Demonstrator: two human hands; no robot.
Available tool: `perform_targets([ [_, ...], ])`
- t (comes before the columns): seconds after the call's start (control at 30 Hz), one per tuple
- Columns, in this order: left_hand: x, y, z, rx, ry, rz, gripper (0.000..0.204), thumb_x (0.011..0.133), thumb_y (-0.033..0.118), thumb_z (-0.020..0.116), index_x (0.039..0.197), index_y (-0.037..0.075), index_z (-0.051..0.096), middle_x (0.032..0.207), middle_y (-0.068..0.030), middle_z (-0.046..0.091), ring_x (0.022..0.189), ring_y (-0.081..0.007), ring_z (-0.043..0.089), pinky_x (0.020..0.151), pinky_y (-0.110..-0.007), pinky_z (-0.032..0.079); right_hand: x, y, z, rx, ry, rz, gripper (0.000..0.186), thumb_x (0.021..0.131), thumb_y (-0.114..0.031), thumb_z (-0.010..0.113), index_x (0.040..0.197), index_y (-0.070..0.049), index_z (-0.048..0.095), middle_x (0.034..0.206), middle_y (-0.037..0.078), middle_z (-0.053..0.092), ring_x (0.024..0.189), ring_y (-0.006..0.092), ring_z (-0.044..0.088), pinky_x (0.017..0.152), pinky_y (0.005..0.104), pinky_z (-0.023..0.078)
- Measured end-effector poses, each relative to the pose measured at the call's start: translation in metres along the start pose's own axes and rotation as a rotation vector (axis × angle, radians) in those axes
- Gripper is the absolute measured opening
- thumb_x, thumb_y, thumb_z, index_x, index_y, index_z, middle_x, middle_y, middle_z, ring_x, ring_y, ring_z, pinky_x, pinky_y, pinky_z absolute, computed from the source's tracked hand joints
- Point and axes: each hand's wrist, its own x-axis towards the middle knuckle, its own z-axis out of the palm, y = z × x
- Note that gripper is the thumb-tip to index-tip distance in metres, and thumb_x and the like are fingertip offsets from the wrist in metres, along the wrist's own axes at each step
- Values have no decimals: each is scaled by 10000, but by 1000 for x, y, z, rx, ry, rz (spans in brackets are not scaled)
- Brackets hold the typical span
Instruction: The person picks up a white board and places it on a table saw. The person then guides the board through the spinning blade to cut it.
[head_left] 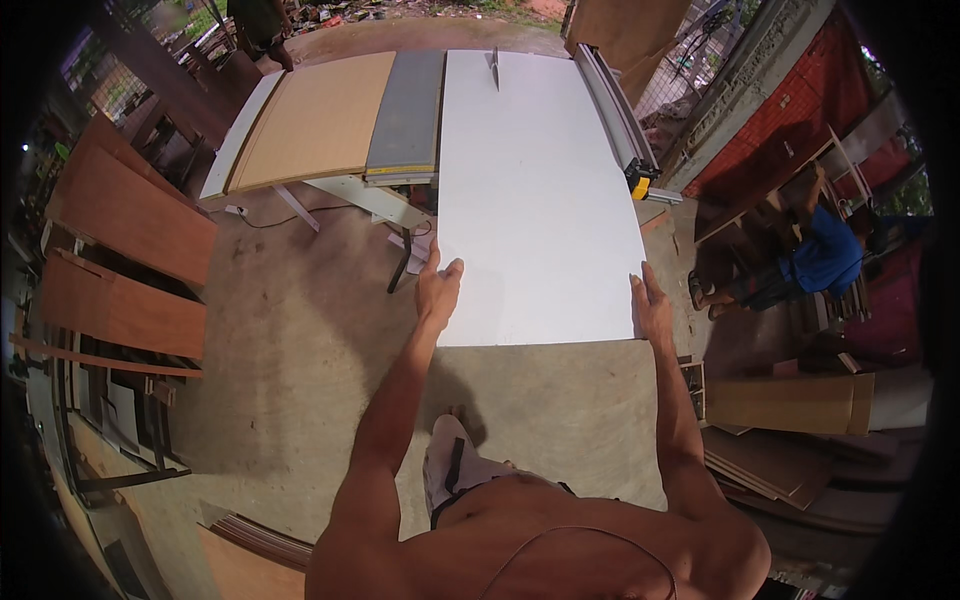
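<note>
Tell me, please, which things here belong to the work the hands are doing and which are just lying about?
In use:
- white panel, held by left hand and right hand
- saw blade
- table saw
- fence rail

Lying about:
- brown boards
- cardboard sheet
- stacked panels
</note>
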Motion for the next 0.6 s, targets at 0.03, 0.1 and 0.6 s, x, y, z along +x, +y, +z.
perform_targets([
  [0.03, 2, -2, 1, -5, 3, 3, 789, 1004, 364, 702, 1702, 162, 392, 1097, -169, 786, 938, -282, 745, 902, -430, 576, 1, -1, 0, -11, 6, -9, 716, 1091, -506, 603, 1612, -26, 510, 1568, 251, 593, 1490, 341, 543, 1214, 392, 422],
  [0.1, 2, 3, 1, -14, 5, 8, 790, 1004, 356, 705, 1701, 154, 392, 1168, -179, 780, 983, -282, 749, 926, -423, 575, 2, -3, 1, -35, 19, -23, 722, 1084, -532, 587, 1613, -46, 516, 1544, 253, 611, 1464, 391, 570, 1198, 425, 451],
  [0.6, 5, 29, -3, -103, -58, -111, 756, 1053, 192, 707, 1704, 51, 350, 1442, -112, 675, 1148, -164, 664, 1001, -305, 532, 11, -9, 5, -50, 41, 9, 669, 1083, -488, 601, 1601, -70, 540, 1483, 254, 662, 1408, 376, 626, 1151, 427, 485],
])
